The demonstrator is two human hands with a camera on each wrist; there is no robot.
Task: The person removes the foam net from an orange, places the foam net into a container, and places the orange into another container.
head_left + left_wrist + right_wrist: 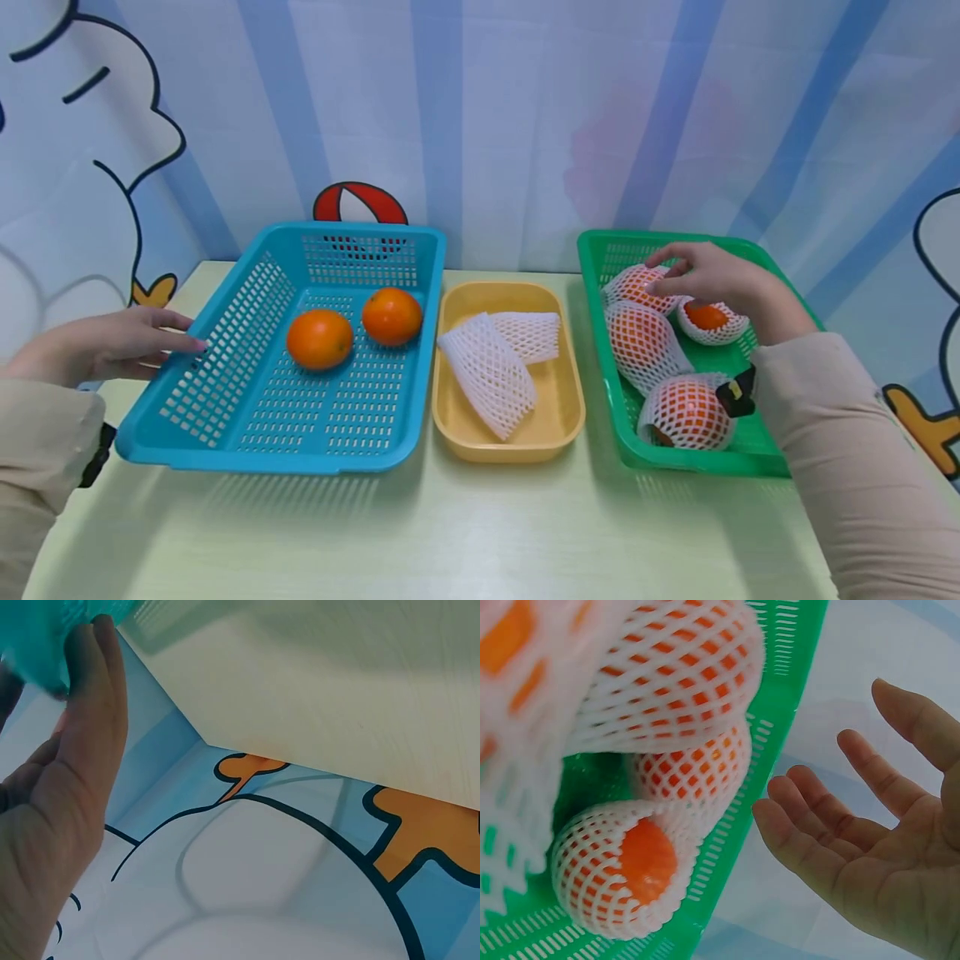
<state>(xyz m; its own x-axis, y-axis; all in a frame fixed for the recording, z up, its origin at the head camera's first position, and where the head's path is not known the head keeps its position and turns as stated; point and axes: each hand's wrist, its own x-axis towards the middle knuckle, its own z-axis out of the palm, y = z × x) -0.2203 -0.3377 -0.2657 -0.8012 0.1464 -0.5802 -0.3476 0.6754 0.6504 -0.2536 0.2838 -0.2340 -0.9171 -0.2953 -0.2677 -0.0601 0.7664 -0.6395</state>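
My left hand [123, 342] grips the left rim of a blue plastic basket [225, 367]; in the left wrist view its fingers and the thumb side lie on either side of the teal rim [45, 667]. Two bare oranges [320, 339] sit inside that basket. Over the back of a green basket [622, 433] hovers my right hand [708, 271], fingers loosely bent, holding nothing. Below it are several oranges in white foam net sleeves [641, 333]; one partly uncovered orange [649, 862] shows through its sleeve's opening. The right wrist view shows the right hand [870, 840] apart from the fruit.
Between the two baskets stands a yellow tray [510, 450] with two loose foam net sleeves [491, 375] in it. All rest on a pale table [480, 533]. A striped cartoon curtain [495, 133] hangs behind the table.
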